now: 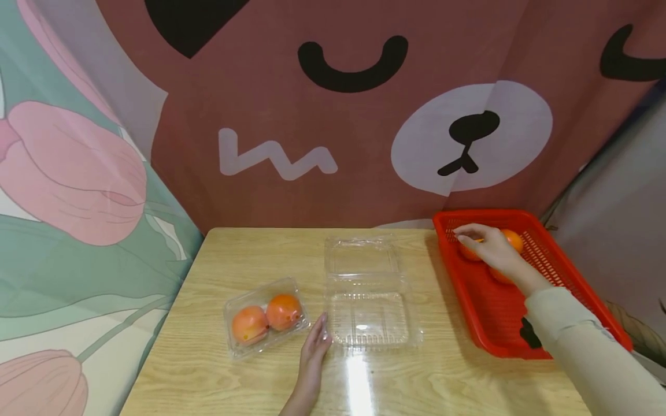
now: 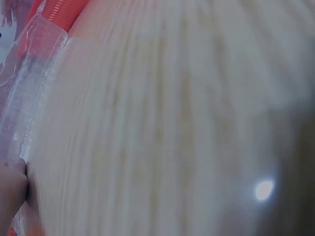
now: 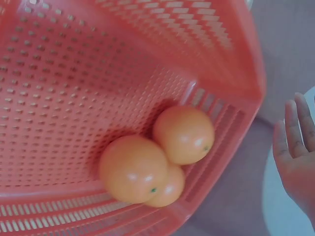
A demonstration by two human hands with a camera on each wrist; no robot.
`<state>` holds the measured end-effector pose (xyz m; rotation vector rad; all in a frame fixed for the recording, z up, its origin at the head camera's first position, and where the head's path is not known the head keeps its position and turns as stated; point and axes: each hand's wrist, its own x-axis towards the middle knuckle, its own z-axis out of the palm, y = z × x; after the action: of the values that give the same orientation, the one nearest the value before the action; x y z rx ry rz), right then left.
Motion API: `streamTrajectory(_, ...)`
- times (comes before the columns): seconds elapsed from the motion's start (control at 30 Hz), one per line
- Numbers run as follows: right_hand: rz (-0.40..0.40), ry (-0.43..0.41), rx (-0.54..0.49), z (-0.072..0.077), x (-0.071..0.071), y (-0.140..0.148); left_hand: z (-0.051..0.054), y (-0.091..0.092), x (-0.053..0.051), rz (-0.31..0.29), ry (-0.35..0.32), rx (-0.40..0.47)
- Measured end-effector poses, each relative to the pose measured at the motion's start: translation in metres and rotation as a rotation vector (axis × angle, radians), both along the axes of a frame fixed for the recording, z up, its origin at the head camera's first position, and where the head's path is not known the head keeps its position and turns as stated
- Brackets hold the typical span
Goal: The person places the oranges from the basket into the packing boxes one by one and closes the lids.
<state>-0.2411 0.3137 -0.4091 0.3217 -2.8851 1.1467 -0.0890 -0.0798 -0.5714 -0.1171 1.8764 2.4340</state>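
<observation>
My right hand [image 1: 491, 248] hovers over the far end of a red plastic basket [image 1: 499, 315], holding nothing. In the right wrist view its fingers [image 3: 293, 130] are straight and apart from the fruit. Three oranges, one an orange [image 3: 134, 168] in front, lie together in the basket's corner. My left hand [image 1: 314, 349] rests on the table, its fingertips at the left edge of an empty clear plastic clamshell box [image 1: 369, 318], whose lid [image 1: 362, 257] is folded back. The left wrist view catches only a bit of that hand [image 2: 12, 189] beside the box.
Left of my left hand stands a second clear box [image 1: 231, 346] with two oranges [image 1: 266, 319] inside. The wooden table [image 1: 208, 381] meets a printed curtain [image 1: 291, 202] at its back edge. A dark object [image 1: 529, 334] shows beside my right sleeve.
</observation>
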Motion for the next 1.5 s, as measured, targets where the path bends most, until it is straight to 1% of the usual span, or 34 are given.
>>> streamTrajectory(0.1,-0.034,-0.018,-0.008,-0.006,-0.008,0.009,-0.001,0.000,0.000,-0.011,0.006,-0.010)
streamTrajectory(0.17,-0.051,-0.017,0.007,-0.011,-0.012,0.014,-0.002,-0.001,0.001,-0.018,0.003,-0.016)
streamTrajectory(0.4,-0.086,0.027,0.067,-0.030,-0.025,0.030,-0.004,-0.002,0.002,-0.032,0.002,-0.021)
streamTrajectory(0.53,-0.111,0.032,0.063,-0.041,-0.033,0.038,-0.003,-0.001,0.001,-0.028,0.021,-0.011)
streamTrajectory(0.7,-0.148,-0.004,0.046,-0.051,-0.042,0.044,-0.001,-0.001,0.001,-0.024,0.035,0.000)
streamTrajectory(0.9,-0.187,-0.062,0.084,-0.060,-0.051,0.048,0.000,-0.001,0.000,-0.022,0.033,-0.012)
streamTrajectory(0.97,-0.196,-0.074,0.089,-0.063,-0.053,0.049,0.000,-0.001,0.000,-0.023,0.039,-0.010)
streamTrajectory(1.13,-0.197,-0.069,0.110,-0.069,-0.056,0.052,-0.003,-0.001,-0.002,-0.024,0.044,0.000)
streamTrajectory(1.27,-0.204,-0.084,0.094,-0.076,-0.057,0.053,-0.004,-0.002,-0.001,-0.033,0.025,-0.006)
streamTrajectory(1.37,-0.195,-0.098,0.075,-0.080,-0.058,0.053,-0.005,-0.002,-0.001,-0.041,0.017,-0.007)
streamTrajectory(1.5,-0.186,-0.096,0.061,-0.086,-0.058,0.053,-0.006,-0.002,-0.001,-0.044,0.021,-0.001)
